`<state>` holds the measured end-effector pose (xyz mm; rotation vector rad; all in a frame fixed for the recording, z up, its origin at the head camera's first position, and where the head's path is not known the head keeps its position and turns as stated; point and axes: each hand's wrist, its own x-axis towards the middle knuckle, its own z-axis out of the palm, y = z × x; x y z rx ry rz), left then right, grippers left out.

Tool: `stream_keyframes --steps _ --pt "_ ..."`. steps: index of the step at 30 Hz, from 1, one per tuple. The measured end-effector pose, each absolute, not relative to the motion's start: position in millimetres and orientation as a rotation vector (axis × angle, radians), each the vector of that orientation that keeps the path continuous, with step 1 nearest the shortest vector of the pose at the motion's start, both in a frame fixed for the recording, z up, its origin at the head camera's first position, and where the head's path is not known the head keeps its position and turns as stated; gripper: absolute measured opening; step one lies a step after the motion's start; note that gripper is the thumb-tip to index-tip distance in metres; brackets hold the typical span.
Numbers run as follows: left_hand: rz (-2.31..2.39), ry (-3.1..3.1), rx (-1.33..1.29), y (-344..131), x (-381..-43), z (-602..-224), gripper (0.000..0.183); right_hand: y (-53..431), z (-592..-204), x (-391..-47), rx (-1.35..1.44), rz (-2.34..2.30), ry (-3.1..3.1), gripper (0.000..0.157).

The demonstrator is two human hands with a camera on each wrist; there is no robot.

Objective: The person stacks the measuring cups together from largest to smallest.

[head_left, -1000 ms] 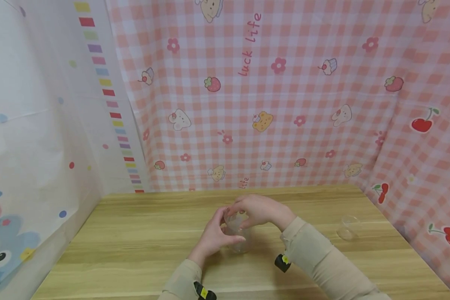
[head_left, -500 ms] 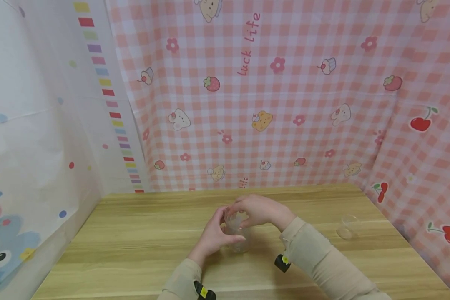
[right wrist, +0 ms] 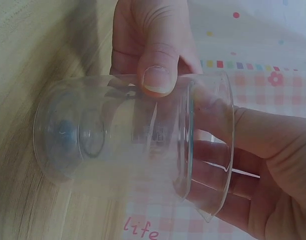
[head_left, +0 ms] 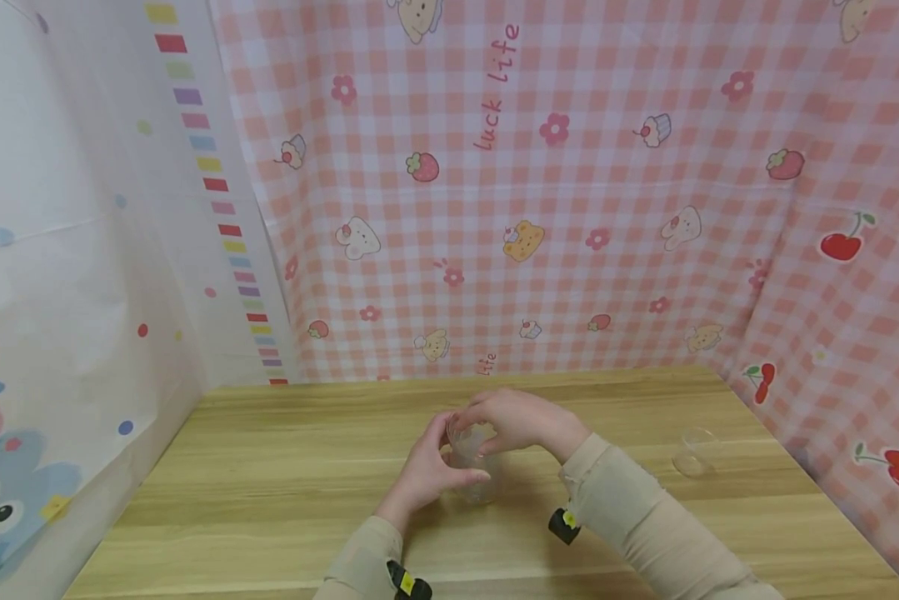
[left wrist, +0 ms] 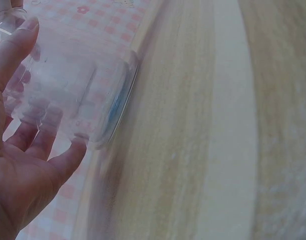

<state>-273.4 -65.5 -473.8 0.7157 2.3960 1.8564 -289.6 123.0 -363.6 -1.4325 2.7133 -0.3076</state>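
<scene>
A clear glass beaker (right wrist: 153,185) with a pouring lip stands upright at the table's middle, its base at the tabletop. My left hand (head_left: 430,471) grips its side, thumb toward me, with the fingers (left wrist: 43,142) spread along the far wall. Inside it, a smaller clear beaker (right wrist: 190,130) shows by its greenish rim, below the outer rim. From above, my right hand (head_left: 520,421) reaches over the mouth, its curled fingers and thumb pinching at the inner rim, partly seen through glass. A bluish patch (right wrist: 68,135) shows at the base.
Another small clear cup (head_left: 695,454) stands apart on the right side of the wood-grain table (head_left: 284,467). A pink checked cloth (head_left: 629,275) hangs behind, with a white printed sheet (head_left: 97,275) on the left.
</scene>
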Motion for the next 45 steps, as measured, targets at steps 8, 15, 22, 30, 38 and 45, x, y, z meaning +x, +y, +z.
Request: stream_keyframes --steps 8,15,22,30,38,45 --pt "1.87 2.385 0.728 -66 -273 -474 0.081 123 -363 -289 -1.437 -0.311 2.713 0.036" --pt "1.873 2.395 0.725 -65 -274 -475 0.08 124 -363 -288 -1.425 -0.33 2.71 0.035" --pt "1.897 2.384 0.715 -64 -270 -471 0.08 126 -362 -284 -1.413 -0.416 2.705 0.035" --pt "1.922 2.334 0.726 -63 -256 -448 0.076 128 -366 -284 -1.47 -0.453 2.722 0.035" --pt "1.904 2.386 0.71 -63 -270 -472 0.08 132 -369 -282 -1.478 -0.448 2.813 0.035" --pt "1.876 2.399 0.677 -64 -273 -474 0.081 137 -370 -280 -1.5 -0.443 2.932 0.032"
